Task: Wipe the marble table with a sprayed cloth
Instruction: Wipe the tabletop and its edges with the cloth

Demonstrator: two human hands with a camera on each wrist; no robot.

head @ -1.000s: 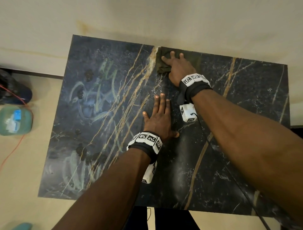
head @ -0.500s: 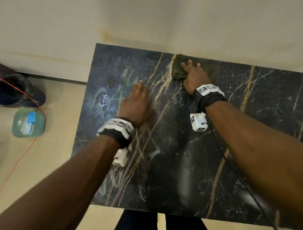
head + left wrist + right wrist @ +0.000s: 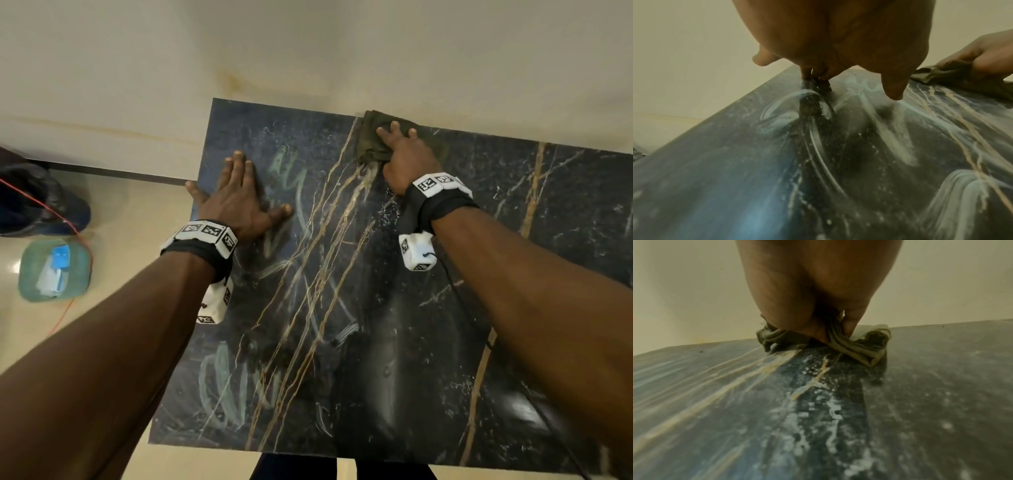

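Note:
A black marble table point(image 3: 394, 342) with gold veins and pale smeared streaks fills the head view. A crumpled olive cloth point(image 3: 371, 142) lies at its far edge against the wall. My right hand point(image 3: 402, 154) presses on the cloth with fingers spread; in the right wrist view folds of the cloth point(image 3: 857, 344) bunch up between thumb and palm. My left hand point(image 3: 236, 195) lies flat near the table's far left corner, fingers straight, holding nothing. The left wrist view shows the left hand point(image 3: 838, 48) over the smeared table point(image 3: 818, 162), with the cloth point(image 3: 941, 73) at right.
A cream wall point(image 3: 308, 51) runs along the table's far edge. On the floor at left sit a green lidded container point(image 3: 54, 270), a dark bag point(image 3: 37, 202) and a red cord point(image 3: 61, 219). Wet white streaks point(image 3: 236, 380) cover the table's left part.
My left hand slid from the table's middle toward the far left corner and still lies flat. The right hand stayed on the cloth at the far edge. The head view shifted left.

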